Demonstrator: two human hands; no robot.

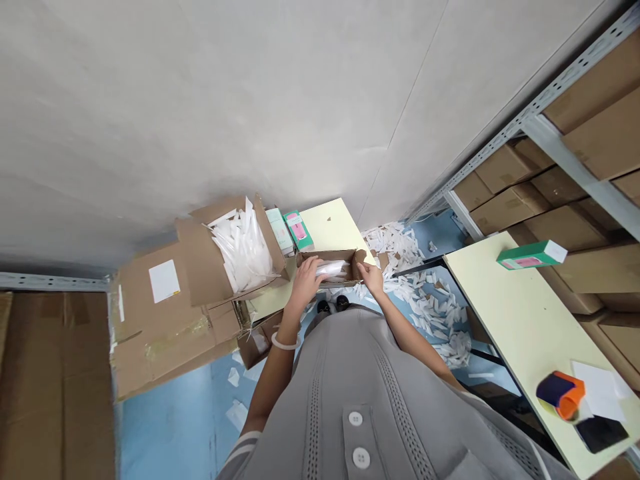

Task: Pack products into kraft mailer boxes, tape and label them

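Note:
A small open cardboard box (350, 255) sits at the near edge of a pale yellow table (330, 227). My left hand (306, 277) is closed over a clear plastic-wrapped item (333, 269) lying in the box. My right hand (371, 275) grips the box's right end flap, fingers curled. A white bangle circles my left wrist. My grey buttoned garment fills the lower middle of the view.
A large open carton of white plastic sleeves (240, 250) stands left of the table, with more cartons (160, 320) beside it. Two green-and-pink packs (299, 231) stand behind the box. White paper scraps (425, 300) litter the blue floor. A second table (525, 320) and shelving (550, 173) are at right.

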